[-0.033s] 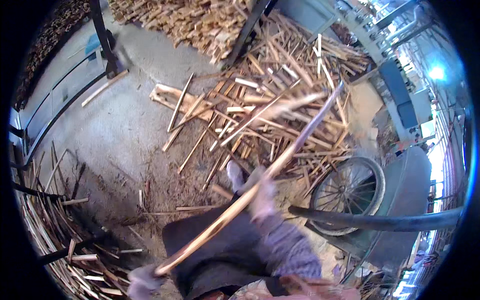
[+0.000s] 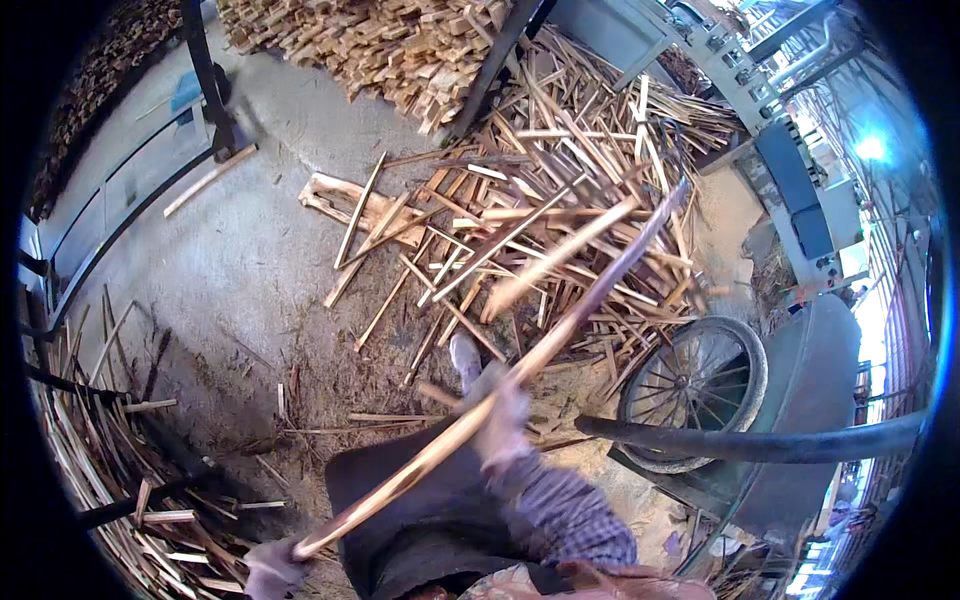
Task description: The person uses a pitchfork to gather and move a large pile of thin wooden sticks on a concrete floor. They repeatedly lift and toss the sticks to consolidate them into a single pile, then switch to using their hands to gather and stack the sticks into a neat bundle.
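Observation:
A long, slightly bent wooden strip (image 2: 430, 453) slants across the view, pale along the near part and darker at its far tip. My gloved left hand (image 2: 275, 568) is closed around its near end at the lower left. Around its middle closes my gloved right hand (image 2: 502, 420), its arm in a patterned sleeve. The strip's far end reaches over a heap of loose wooden sticks (image 2: 590, 225). Just left of that far part, a shorter pale stick (image 2: 562, 258) lies at a similar slant over the heap.
A spoked wheel (image 2: 690, 385) and a dark handle bar (image 2: 760, 440) belong to a cart at the right. Stacked wood pieces (image 2: 370, 50) stand at the back. More thin strips (image 2: 110, 480) lie in a rack at the left. A machine (image 2: 800, 190) stands far right.
Both hands have shifted slightly left with the long strip. The shorter pale stick, blurred before, has moved toward me and to the left over the heap.

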The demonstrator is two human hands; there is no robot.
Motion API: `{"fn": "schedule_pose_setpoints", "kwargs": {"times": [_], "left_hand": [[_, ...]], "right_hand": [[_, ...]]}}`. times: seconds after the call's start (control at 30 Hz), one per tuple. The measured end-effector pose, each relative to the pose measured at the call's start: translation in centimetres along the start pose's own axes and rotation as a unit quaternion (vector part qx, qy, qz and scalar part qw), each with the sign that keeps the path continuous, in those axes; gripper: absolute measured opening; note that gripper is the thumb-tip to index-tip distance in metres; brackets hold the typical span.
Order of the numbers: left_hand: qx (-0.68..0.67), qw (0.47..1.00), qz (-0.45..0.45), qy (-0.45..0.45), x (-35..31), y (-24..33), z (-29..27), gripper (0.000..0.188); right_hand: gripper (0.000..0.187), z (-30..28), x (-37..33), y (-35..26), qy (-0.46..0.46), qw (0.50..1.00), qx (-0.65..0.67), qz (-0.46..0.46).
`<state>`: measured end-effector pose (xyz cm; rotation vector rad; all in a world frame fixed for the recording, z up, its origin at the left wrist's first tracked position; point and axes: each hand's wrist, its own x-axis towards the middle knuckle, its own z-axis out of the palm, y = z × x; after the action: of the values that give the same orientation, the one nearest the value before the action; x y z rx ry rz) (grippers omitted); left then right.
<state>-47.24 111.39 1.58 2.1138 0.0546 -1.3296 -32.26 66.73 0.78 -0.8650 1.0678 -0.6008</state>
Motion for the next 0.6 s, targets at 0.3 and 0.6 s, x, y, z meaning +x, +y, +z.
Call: {"fn": "schedule_pose_setpoints", "kwargs": {"times": [0.3,0.6], "left_hand": [[0.127,0.986,-0.073,0.078,-1.7,-12.6,6.0,0.036],[0.298,0.952,-0.065,-0.041,14.8,13.5,10.6,0.035]], "right_hand": [[0.018,-5.7,-10.0,1.5,-0.021,0.95,-0.01,0.311],[0.037,-3.1,8.5,-11.6,-0.055,0.987,-0.1,0.109]]}}
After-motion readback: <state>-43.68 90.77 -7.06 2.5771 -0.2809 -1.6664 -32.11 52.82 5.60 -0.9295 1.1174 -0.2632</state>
